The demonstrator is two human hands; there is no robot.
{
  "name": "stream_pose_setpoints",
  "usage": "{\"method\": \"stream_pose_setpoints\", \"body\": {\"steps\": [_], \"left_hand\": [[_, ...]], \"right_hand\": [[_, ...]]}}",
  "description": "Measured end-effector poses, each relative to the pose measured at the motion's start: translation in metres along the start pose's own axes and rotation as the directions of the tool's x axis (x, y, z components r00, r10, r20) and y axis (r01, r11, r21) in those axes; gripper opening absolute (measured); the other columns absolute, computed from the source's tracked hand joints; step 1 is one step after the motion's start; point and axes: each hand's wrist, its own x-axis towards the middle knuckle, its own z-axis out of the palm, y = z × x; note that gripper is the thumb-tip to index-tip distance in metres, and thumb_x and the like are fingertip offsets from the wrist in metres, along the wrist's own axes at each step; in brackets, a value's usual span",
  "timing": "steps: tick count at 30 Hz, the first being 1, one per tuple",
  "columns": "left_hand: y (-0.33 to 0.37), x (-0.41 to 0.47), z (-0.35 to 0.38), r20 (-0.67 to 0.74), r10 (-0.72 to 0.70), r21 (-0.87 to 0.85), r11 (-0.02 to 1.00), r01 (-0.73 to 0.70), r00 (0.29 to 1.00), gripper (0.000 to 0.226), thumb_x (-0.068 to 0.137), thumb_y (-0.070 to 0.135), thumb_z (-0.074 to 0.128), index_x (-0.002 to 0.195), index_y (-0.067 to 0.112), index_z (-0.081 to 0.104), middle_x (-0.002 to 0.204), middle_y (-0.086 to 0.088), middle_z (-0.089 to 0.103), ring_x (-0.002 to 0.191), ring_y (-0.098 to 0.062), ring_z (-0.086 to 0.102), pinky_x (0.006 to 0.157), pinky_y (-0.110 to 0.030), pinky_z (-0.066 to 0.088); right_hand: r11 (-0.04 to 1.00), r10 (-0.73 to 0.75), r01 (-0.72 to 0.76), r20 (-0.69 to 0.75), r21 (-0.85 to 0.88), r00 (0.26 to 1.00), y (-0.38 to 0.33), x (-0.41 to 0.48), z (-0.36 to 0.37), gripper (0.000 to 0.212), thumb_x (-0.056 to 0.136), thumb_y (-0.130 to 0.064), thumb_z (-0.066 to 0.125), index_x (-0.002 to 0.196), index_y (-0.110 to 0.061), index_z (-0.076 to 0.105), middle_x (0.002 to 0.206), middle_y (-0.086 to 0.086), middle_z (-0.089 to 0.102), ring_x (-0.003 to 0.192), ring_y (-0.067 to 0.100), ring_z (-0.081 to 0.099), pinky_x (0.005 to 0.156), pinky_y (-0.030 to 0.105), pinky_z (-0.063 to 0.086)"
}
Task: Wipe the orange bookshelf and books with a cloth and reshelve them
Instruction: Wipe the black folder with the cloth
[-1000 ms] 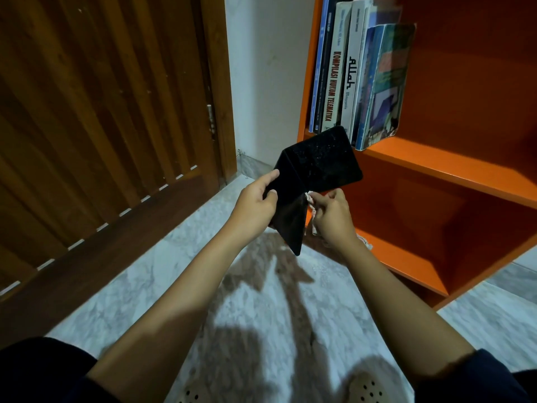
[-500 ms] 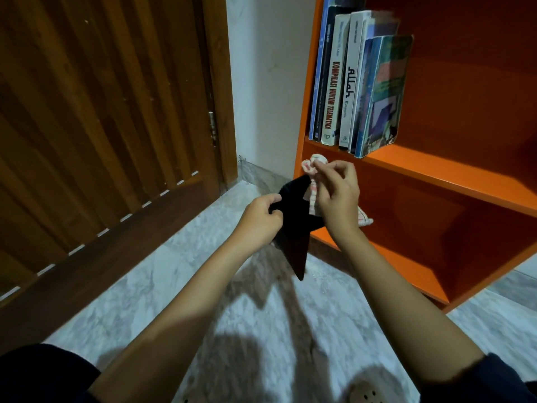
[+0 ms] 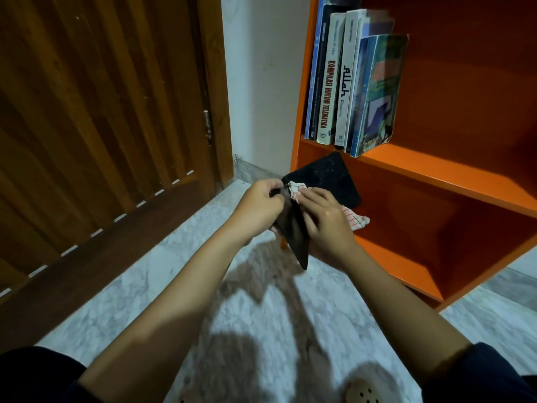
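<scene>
On the far left stands a big brown wooden door with long slats (image 3: 101,126). Next to it is a plain white wall (image 3: 261,82). Below them is a pale grey stone floor (image 3: 139,309), with dark shadows of the arms on it.

The left hand (image 3: 258,207) is up in the air in the middle. Its fingers and thumb are curled round the left side of a thin black book with a dusty cover (image 3: 328,178). The book looks like it is open, with 1 cover tipped up toward the shelf and the other pointing down at the floor, but the picture is a bit blurry there. It is not on the shelf. It is held in front of the left end of the lower space, just under the board above.

A small white cloth with red lines (image 3: 356,218) is bunched in the right hand (image 3: 325,225). The fingers are curled round the cloth and press it on the book near the fold. 1 bit of cloth pokes out by the fingertips and another bit sticks out on the hand's right side.

Above the hands, a row of tall books (image 3: 348,88) stands at the left end of the upper board. The last one leans on the others. They sit in a bright orange wooden bookshelf (image 3: 436,175) that fills the right side.

At the bottom is a tan slipper with small holes (image 3: 360,392).
</scene>
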Motion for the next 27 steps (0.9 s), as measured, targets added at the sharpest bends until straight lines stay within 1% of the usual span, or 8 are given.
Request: {"method": "stream_pose_setpoints", "body": {"steps": [5, 8, 12, 14, 17, 19, 23, 27], "left_hand": [[-0.012, 0.000, 0.002, 0.014, -0.027, -0.051, 0.998, 0.028, 1.000, 0.040, 0.096, 0.003, 0.038, 0.135, 0.010, 0.045, 0.116, -0.009, 0.058, 0.079, -0.019, 0.064, 0.056, -0.030, 0.058], [-0.016, -0.001, 0.005, 0.022, 0.000, -0.039, 0.999, 0.001, 1.000, 0.042, 0.096, 0.004, 0.039, 0.137, 0.012, 0.043, 0.119, -0.006, 0.056, 0.088, -0.022, 0.065, 0.064, -0.035, 0.059], [-0.020, 0.000, 0.007, 0.005, 0.043, -0.004, 0.999, -0.042, 0.999, 0.045, 0.096, 0.005, 0.041, 0.140, 0.014, 0.039, 0.132, -0.007, 0.053, 0.110, -0.025, 0.059, 0.078, -0.036, 0.057], [-0.021, 0.000, 0.008, -0.007, 0.077, 0.011, 0.997, -0.077, 0.997, 0.047, 0.096, 0.006, 0.042, 0.142, 0.014, 0.037, 0.138, -0.007, 0.049, 0.121, -0.024, 0.053, 0.093, -0.042, 0.052], [-0.024, -0.001, 0.013, -0.036, 0.120, -0.011, 0.993, -0.120, 0.992, 0.048, 0.097, 0.007, 0.043, 0.143, 0.015, 0.035, 0.141, -0.005, 0.046, 0.127, -0.018, 0.047, 0.103, -0.039, 0.045], [-0.026, -0.001, 0.017, -0.056, 0.150, -0.002, 0.989, -0.150, 0.987, 0.049, 0.097, 0.007, 0.043, 0.144, 0.015, 0.033, 0.137, -0.003, 0.048, 0.118, -0.011, 0.051, 0.101, -0.027, 0.043], [-0.024, 0.001, 0.024, -0.057, 0.187, 0.067, 0.981, -0.183, 0.981, 0.051, 0.096, 0.007, 0.042, 0.145, 0.014, 0.031, 0.101, 0.011, 0.051, 0.070, 0.007, 0.041, 0.071, -0.003, 0.039], [-0.017, 0.004, 0.025, -0.074, 0.202, 0.110, 0.975, -0.193, 0.977, 0.052, 0.096, 0.007, 0.041, 0.146, 0.014, 0.030, 0.084, 0.019, 0.043, 0.065, 0.008, 0.038, 0.065, 0.002, 0.036]], "right_hand": [[0.946, -0.140, 0.176, 0.146, -0.273, 0.979, 0.006, -0.005, -0.008, 0.048, 0.080, -0.029, 0.047, 0.120, -0.007, 0.062, 0.127, 0.008, 0.061, 0.113, 0.024, 0.041, 0.082, 0.039, 0.049], [0.922, -0.169, 0.215, 0.164, -0.322, 0.972, 0.006, -0.001, -0.012, 0.052, 0.077, -0.031, 0.043, 0.119, -0.006, 0.062, 0.126, 0.010, 0.060, 0.106, 0.026, 0.040, 0.076, 0.040, 0.050], [0.897, -0.175, 0.218, 0.143, -0.385, 0.974, 0.011, 0.008, -0.010, 0.058, 0.066, -0.013, 0.078, 0.121, -0.007, 0.060, 0.129, 0.011, 0.058, 0.104, 0.032, 0.047, 0.073, 0.042, 0.049], [0.892, -0.188, 0.204, 0.079, -0.404, 0.979, 0.011, 0.016, -0.009, 0.053, 0.068, -0.008, 0.076, 0.119, -0.007, 0.062, 0.127, 0.012, 0.059, 0.103, 0.031, 0.042, 0.071, 0.041, 0.050], [0.911, -0.193, 0.175, -0.011, -0.373, 0.981, 0.011, 0.031, -0.008, 0.036, 0.080, -0.011, 0.056, 0.115, -0.009, 0.064, 0.125, 0.013, 0.060, 0.101, 0.029, 0.037, 0.068, 0.040, 0.048], [0.929, -0.182, 0.159, -0.038, -0.334, 0.983, 0.013, 0.040, -0.008, 0.035, 0.082, -0.013, 0.050, 0.113, -0.011, 0.066, 0.125, 0.013, 0.059, 0.101, 0.029, 0.037, 0.068, 0.040, 0.046], [0.939, -0.200, 0.166, -0.086, -0.302, 0.976, 0.013, 0.060, -0.007, 0.034, 0.076, -0.005, 0.069, 0.109, -0.013, 0.069, 0.122, 0.015, 0.061, 0.102, 0.029, 0.038, 0.069, 0.038, 0.042], [0.934, -0.217, 0.161, -0.150, -0.320, 0.964, 0.010, 0.077, -0.006, 0.037, 0.075, -0.004, 0.070, 0.110, -0.017, 0.069, 0.121, 0.015, 0.061, 0.103, 0.029, 0.037, 0.069, 0.038, 0.043]]}}
